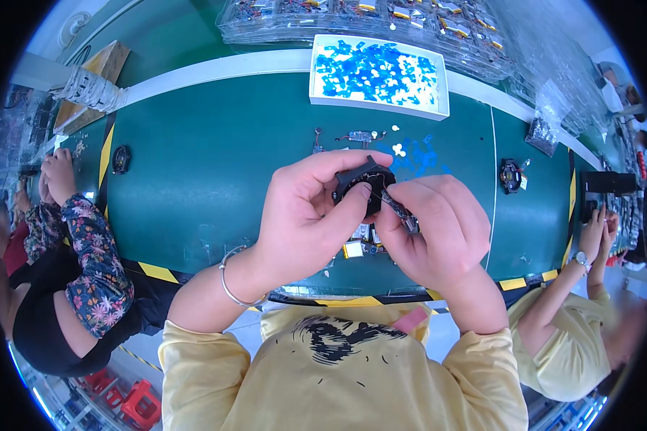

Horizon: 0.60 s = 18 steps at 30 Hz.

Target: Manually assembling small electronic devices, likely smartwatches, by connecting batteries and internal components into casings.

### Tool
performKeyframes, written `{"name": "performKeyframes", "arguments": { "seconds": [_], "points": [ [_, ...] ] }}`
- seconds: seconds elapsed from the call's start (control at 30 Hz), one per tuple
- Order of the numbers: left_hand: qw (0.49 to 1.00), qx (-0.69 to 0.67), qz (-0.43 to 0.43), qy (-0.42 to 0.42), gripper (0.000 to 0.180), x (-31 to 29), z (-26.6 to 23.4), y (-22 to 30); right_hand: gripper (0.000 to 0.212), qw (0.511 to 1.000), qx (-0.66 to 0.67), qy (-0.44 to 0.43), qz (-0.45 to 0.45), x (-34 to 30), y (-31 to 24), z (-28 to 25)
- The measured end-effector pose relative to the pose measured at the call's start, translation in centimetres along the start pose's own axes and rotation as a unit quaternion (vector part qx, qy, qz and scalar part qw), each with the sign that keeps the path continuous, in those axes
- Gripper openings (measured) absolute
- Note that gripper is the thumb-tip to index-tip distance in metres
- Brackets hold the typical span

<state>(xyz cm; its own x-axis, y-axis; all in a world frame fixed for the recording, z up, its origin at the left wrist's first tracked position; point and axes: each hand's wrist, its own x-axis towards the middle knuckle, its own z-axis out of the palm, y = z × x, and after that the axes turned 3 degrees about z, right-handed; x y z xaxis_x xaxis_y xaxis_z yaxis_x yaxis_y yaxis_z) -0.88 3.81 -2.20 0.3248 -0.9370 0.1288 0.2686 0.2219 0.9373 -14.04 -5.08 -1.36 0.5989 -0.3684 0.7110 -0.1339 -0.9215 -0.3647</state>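
Note:
My left hand (305,212) is closed around a round black watch case (364,178), its thumb pressed into the hollow inside. Pinched in the fingers of my right hand (438,226) is a small circuit board (401,208), held at the right edge of the case. Thin wires seem to run between case and board. Beneath my hands, partly hidden, lie small electronic parts and a flat silver-yellow battery (353,248). Just beyond my fingers are another circuit board (361,136) with wires and some loose blue pieces (418,156).
A white box (381,108) of blue pieces stands at the back. Behind it, clear trays (381,32) hold wired parts. One black watch case (121,159) lies left, another (511,176) right. Co-workers sit on both sides of the green table (187,194); a bag (544,133) lies back right.

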Motion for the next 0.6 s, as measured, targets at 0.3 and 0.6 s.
{"name": "performKeyframes", "arguments": {
  "seconds": [0.3, 0.6],
  "points": [
    [0.998, 0.040, 0.035, -0.020, 0.026, -0.32, -0.20, -0.09, 0.018, 0.996, 0.065, -0.013, 0.057, 0.21, -0.23, 0.01],
    [0.997, -0.049, -0.049, -0.032, 0.016, 0.42, -0.79, -0.02, 0.014, 0.979, 0.157, -0.026, 0.130, 0.34, 0.09, -0.43]
  ]
}}
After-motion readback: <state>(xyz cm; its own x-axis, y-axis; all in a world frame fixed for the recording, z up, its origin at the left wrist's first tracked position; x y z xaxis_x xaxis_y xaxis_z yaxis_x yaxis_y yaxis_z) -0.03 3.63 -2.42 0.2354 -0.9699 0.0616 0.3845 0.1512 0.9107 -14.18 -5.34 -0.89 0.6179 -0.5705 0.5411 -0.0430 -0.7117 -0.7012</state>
